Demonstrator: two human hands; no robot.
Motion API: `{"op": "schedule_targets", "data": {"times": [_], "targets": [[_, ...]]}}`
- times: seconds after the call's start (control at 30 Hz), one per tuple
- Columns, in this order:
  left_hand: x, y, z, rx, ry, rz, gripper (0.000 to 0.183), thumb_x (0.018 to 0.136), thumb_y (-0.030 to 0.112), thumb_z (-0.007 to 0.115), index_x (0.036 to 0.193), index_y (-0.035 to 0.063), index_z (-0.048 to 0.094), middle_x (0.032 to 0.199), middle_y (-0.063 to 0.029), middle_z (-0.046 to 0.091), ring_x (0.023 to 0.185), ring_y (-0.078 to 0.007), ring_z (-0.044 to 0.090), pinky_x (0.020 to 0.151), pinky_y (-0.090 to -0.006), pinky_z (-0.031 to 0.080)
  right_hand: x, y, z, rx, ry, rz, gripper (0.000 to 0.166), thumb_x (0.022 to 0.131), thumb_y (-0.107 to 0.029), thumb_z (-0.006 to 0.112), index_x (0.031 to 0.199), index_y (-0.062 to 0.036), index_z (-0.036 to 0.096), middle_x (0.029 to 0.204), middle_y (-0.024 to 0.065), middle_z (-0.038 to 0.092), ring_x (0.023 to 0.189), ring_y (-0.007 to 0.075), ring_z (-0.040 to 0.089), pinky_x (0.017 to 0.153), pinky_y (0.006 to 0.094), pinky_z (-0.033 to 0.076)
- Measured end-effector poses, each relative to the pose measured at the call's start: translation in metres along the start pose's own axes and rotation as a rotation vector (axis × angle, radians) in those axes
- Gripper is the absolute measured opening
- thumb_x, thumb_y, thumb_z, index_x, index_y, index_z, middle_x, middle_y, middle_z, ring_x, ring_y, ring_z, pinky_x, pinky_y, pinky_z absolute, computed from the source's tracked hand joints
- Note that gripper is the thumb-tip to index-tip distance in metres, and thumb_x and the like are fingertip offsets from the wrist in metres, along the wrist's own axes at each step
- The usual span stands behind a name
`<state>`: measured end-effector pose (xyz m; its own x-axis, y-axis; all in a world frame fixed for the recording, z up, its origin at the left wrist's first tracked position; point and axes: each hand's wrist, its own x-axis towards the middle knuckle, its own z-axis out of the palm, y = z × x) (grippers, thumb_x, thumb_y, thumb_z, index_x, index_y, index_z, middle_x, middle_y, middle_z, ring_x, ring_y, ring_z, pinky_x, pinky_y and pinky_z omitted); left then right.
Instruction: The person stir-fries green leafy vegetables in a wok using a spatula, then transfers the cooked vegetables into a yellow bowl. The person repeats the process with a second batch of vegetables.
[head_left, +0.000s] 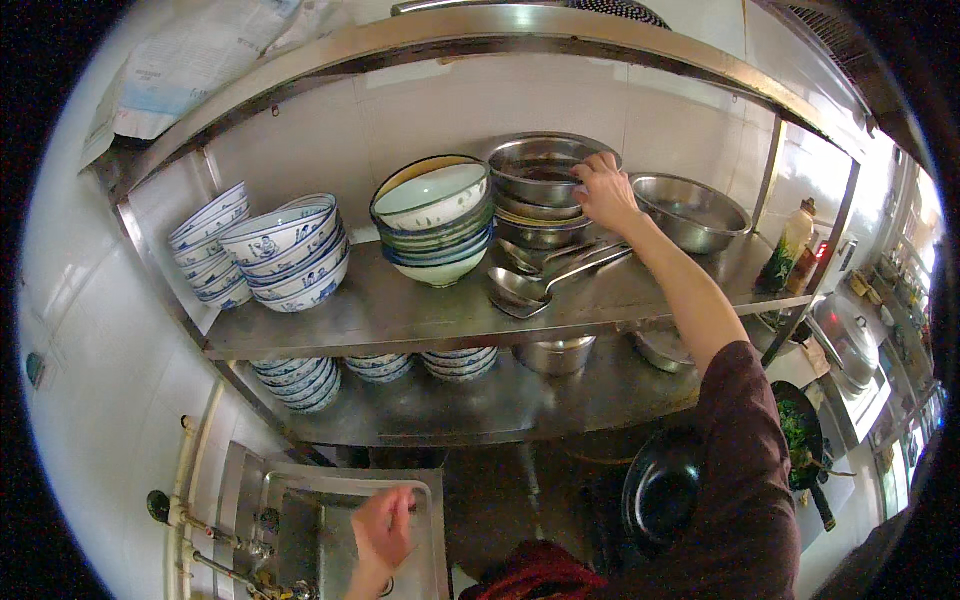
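My right hand (606, 191) reaches up to the shelf and grips the right rim of the top stainless steel bowl (536, 180). That bowl sits on a stack of other metal bowls (541, 234). Two steel ladles (525, 291) lie on the shelf below my wrist, their handles pointing right. A wide steel basin (694, 217) stands just right of the stack. Low in the view, my left hand (384, 529) hangs over the stainless steel sink (431, 517), fingers curled; whether they hold anything is unclear.
Left of the steel bowls stand stacked large bowls (435, 225) and blue-and-white bowls (292, 255). More bowls fill the lower shelf (450, 420). Bottles (787, 244) stand at the shelf's right end. Below are a black wok (664, 487) and a pan of greens (796, 435).
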<state>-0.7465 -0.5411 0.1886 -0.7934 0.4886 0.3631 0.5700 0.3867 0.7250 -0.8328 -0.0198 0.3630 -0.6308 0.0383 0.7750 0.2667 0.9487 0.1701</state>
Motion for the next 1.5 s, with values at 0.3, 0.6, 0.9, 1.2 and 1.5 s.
{"op": "schedule_targets", "data": {"times": [0.3, 0.6, 0.9, 1.2, 1.5], "targets": [[0.251, 0.137, 0.101, 0.009, -0.016, 0.712, 0.023, 0.080, 0.005, 0.055, 0.103, 0.0027, 0.055, 0.106, -0.0155, 0.055, 0.100, -0.0327, 0.051, 0.086, -0.0372, 0.042, -0.002, 0.044, 0.005, 0.258, -0.203, 0.011, 0.033, 0.068, -0.029, 0.068, 0.082, 0.0008, 0.061, 0.085, 0.0214, 0.059, 0.091, 0.0372, 0.054, 0.078, 0.0443, 0.045], [0.394, 0.146, 0.201, 0.418, 0.100, 0.577, 0.028, 0.077, 0.012, 0.056, 0.103, 0.0034, 0.058, 0.101, -0.0161, 0.059, 0.095, -0.0359, 0.052, 0.083, -0.0426, 0.044, 0.020, 0.056, -0.022, 0.464, 0.000, 0.186, 0.037, 0.067, -0.029, 0.071, 0.075, 0.0062, 0.061, 0.066, 0.0225, 0.058, 0.063, 0.0362, 0.057, 0.059, 0.0399, 0.045], [0.430, 0.134, 0.222, 0.301, -0.015, 0.704, 0.020, 0.073, 0.018, 0.059, 0.080, 0.0014, 0.066, 0.080, -0.0185, 0.063, 0.079, -0.0360, 0.058, 0.074, -0.0430, 0.044, 0.008, 0.061, -0.013, 0.421, 0.276, -0.044, 0.027, 0.065, -0.018, 0.071, 0.082, 0.0012, 0.062, 0.078, 0.0183, 0.060, 0.082, 0.0345, 0.057, 0.073, 0.0385, 0.046], [0.428, 0.182, 0.184, 0.143, 0.059, 0.643, 0.019, 0.074, 0.016, 0.062, 0.084, -0.0007, 0.065, 0.075, -0.0205, 0.062, 0.069, -0.0322, 0.062, 0.063, -0.0369, 0.047, -0.055, 0.066, -0.005, 0.431, -0.104, 0.450, 0.031, 0.069, -0.011, 0.063, 0.098, -0.0012, 0.059, 0.102, 0.0172, 0.056, 0.101, 0.0327, 0.050, 0.081, 0.0389, 0.044], [0.420, 0.231, 0.152, 0.120, 0.054, 0.619, 0.024, 0.073, 0.022, 0.064, 0.085, 0.0007, 0.066, 0.075, -0.0176, 0.063, 0.069, -0.0301, 0.062, 0.065, -0.0353, 0.048, -0.002, 0.038, 0.032, 0.461, -0.815, -0.037, 0.027, 0.077, -0.022, 0.060, 0.091, 0.0008, 0.060, 0.093, 0.0195, 0.062, 0.089, 0.0326, 0.058, 0.079, 0.0405, 0.044]]}}
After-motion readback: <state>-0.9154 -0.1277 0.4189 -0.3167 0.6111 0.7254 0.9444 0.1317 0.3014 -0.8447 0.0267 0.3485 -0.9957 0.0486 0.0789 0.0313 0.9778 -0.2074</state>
